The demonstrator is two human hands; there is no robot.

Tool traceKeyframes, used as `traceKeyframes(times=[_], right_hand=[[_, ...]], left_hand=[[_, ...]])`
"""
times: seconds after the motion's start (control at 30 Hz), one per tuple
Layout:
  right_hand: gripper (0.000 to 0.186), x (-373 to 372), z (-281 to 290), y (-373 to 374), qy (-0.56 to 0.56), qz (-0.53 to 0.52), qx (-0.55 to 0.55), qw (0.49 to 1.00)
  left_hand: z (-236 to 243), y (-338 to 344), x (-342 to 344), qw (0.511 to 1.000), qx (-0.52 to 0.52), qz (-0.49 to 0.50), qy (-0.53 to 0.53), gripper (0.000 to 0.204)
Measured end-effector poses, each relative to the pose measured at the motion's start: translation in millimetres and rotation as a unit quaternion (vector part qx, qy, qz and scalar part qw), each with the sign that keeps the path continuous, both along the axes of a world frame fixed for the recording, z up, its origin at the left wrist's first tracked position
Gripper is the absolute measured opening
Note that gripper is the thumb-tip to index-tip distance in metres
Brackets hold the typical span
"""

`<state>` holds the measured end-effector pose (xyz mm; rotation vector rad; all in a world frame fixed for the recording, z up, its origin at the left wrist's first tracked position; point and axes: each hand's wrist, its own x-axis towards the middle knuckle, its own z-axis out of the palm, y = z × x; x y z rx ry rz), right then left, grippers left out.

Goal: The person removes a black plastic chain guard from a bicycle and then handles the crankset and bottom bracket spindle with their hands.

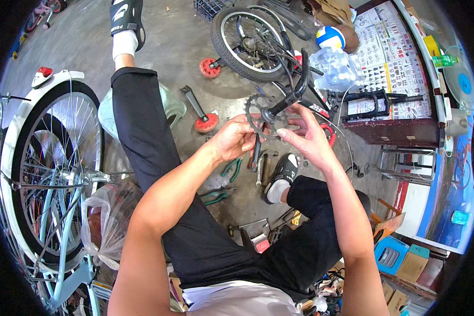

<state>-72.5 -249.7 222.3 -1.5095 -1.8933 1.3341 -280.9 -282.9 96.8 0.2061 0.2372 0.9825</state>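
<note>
A black bicycle crankset is between my hands, with a toothed chainring and a one-piece bent crank. Its lower arm points down toward the floor. My left hand has its fingers curled at the chainring's left edge. On the other side my right hand holds the crankset, thumb by the chainring and fingers partly hidden behind the crank. Just beyond, a small bicycle lies on its side, its wheel toward the far side. Below the crankset a wrench rests on the floor.
Green-handled pliers lie between my legs. Loose training wheels sit on the floor. A white-fendered bicycle wheel stands at left beside a plastic bag. At right, a bicycle fork lies on a paper-covered table.
</note>
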Motion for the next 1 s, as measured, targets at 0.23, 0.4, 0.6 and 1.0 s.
traceKeyframes(times=[0.23, 0.4, 0.6, 1.0], right_hand=[[0.089, -3, -5, 15, 0.011, 0.081, -0.018, 0.996], [0.09, -1, -8, 14, -0.029, 0.077, 0.016, 0.996], [0.081, -4, 6, 16, -0.074, 0.128, 0.044, 0.988], [0.055, -9, 20, 17, -0.19, 0.188, 0.212, 0.94]], left_hand=[[-13, 3, 4, 0.998, -0.039, -0.042, -0.028, 0.027], [-17, 4, 6, 0.994, -0.077, -0.07, -0.032, 0.033], [-5, 3, 6, 0.986, -0.06, -0.104, -0.112, 0.039], [-1, 3, 9, 0.994, -0.067, -0.073, -0.05, 0.046]])
